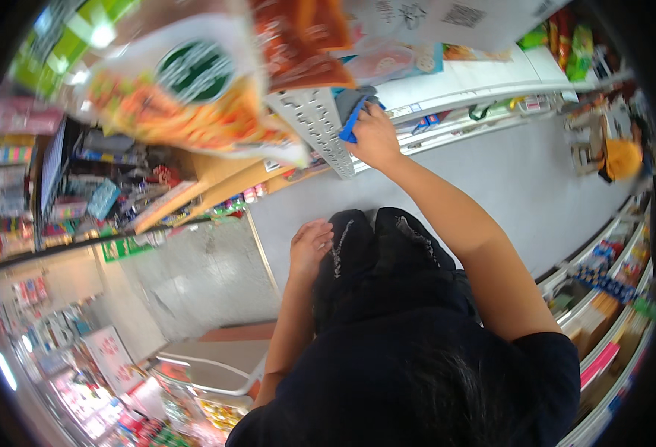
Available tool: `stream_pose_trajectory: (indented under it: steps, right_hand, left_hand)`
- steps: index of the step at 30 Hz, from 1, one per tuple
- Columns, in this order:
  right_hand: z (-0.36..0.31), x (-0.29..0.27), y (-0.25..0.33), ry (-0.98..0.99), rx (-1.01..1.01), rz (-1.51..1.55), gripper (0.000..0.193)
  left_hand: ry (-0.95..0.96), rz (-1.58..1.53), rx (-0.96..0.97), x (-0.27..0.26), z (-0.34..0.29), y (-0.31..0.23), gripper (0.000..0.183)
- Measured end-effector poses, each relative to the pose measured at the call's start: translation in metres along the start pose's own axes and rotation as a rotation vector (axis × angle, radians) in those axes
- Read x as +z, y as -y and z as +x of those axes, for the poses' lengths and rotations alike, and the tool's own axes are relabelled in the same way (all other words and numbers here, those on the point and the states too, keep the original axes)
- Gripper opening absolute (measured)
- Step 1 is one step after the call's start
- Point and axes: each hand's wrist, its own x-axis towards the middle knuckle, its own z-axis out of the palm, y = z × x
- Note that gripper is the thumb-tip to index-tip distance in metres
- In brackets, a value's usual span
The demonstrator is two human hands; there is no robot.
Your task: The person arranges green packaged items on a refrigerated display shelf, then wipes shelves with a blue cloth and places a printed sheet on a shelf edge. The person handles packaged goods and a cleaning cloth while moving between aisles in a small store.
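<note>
Orange snack bags [194, 104] hang overhead at left. Left hand [310, 244], fingers loosely curled and holding nothing, rests by the dark trousers [387, 261]. Right hand [375, 135] presses a blue-and-grey cloth [353, 113] flat against the perforated shelf upright [317, 123], gripping it.

Blue-and-grey cloth [355, 112] in my right hand [376, 138]. Perforated upright [319, 127] pale grey with rows of dark holes. Snack bag [186, 97] white and orange with a green round mark. My trousers [387, 261] black. Floor [521, 186] plain grey. Far basket [623, 158] orange.
</note>
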Motion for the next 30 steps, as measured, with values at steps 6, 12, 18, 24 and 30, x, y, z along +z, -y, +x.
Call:
stream_pose_trajectory:
  steps: [6, 12, 18, 24, 30]
  right_hand:
    - [-0.021, 0.009, 0.011, -0.035, 0.03, 0.009, 0.021]
    - [-0.075, -0.019, 0.037, 0.295, 0.3, 0.359, 0.03]
    - [-0.144, -0.051, 0.036, -0.027, 0.522, 0.594, 0.051]
    - [-0.288, -0.098, 0.012, -0.048, 1.07, 0.673, 0.06]
    - [-0.446, -0.113, 0.063, -0.476, 1.553, 0.497, 0.046]
  left_hand:
    - [0.177, 0.36, -0.06, 0.018, 0.031, -0.044, 0.027]
    - [0.602, 0.245, -0.301, 0.1, 0.05, -0.089, 0.05]
    - [0.599, 1.009, 0.452, 0.135, 0.116, -0.08, 0.026]
    - [0.868, 2.389, 1.591, 0.146, 0.126, -0.109, 0.012]
    - [0.782, 3.222, 0.923, 0.107, 0.171, -0.087, 0.016]
